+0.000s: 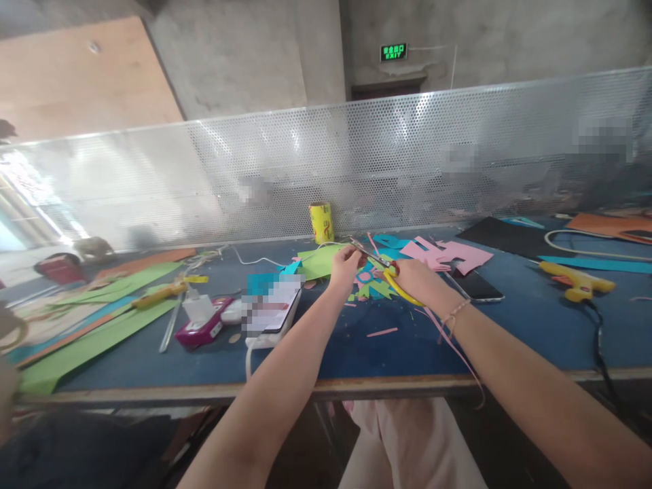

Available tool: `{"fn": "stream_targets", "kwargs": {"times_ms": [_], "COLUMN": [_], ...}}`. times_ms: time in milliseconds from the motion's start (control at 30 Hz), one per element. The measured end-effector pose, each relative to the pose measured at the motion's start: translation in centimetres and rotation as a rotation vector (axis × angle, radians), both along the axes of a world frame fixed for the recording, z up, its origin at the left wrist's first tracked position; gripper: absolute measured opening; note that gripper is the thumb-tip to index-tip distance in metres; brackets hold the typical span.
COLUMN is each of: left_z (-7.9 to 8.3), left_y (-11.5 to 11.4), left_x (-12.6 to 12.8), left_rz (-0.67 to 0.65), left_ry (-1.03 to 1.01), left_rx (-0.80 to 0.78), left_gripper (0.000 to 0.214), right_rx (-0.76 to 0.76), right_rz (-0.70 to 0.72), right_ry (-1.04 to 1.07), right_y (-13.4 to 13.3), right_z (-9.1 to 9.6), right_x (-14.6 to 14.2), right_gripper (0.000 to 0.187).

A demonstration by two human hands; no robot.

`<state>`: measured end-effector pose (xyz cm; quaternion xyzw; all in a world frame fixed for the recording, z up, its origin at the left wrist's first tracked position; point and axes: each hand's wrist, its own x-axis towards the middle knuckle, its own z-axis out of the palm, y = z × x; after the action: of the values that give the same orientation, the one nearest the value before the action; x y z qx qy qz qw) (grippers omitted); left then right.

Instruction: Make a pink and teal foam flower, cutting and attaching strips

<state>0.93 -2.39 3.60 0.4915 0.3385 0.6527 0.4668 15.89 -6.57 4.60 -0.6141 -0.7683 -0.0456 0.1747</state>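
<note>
Where the two hands meet above the table [458, 353], the right hand [416, 280] is clenched round the yellow loops of the scissors [383, 263]; the blades run from that grip up and to the left, slightly away from the person, and their tips end right at the left hand [348, 261]. The left hand is pinched closed, thumb against fingers, at the blade tips; what it pinches is too small to tell, though a thin pink strip [451, 343] trails from under the right hand, across the wrist and down past the table's front edge. So the scissors' long axis lies along the line between the hands, handles right, points left; the left hand is nearer the cutting end. Under the hands lie scraps [374, 288] of green, blue and pink; a green sheet [316, 261] sits just left, pink cut-outs [451, 255] and a black phone [476, 286] just right; a glue gun [578, 285] lies well apart on the right; a yellow roll [322, 223] stands by the screen [407, 156] behind.
</note>
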Motion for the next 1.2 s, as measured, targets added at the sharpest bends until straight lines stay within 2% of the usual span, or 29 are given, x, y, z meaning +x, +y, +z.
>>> {"fn": "stream_targets", "kwargs": {"times_ms": [333,833,1067,1200], "left_z": [-0.4,-0.2,0.0,0.5], "left_y": [0.3,0.3,0.0,0.0], "left_x": [0.3,0.3,0.2,-0.2], "left_rz": [-0.019,-0.025,-0.007,0.043], "left_ry": [-0.081,-0.069,-0.043,-0.121], "left_rx": [-0.021,-0.035,-0.035,-0.007], "left_gripper": [0.003,0.006,0.001,0.007], "right_rx": [-0.016,-0.013,-0.041,-0.103], "right_rz": [0.011,0.0,0.036,0.026], "right_ry": [-0.001,0.025,0.031,0.05], "right_y": [0.1,0.7,1.1,1.5], "right_z": [0.0,-0.3,-0.5,-0.3], "right_x": [0.0,0.1,0.2,0.2], "right_gripper": [0.05,0.051,0.051,0.053]}}
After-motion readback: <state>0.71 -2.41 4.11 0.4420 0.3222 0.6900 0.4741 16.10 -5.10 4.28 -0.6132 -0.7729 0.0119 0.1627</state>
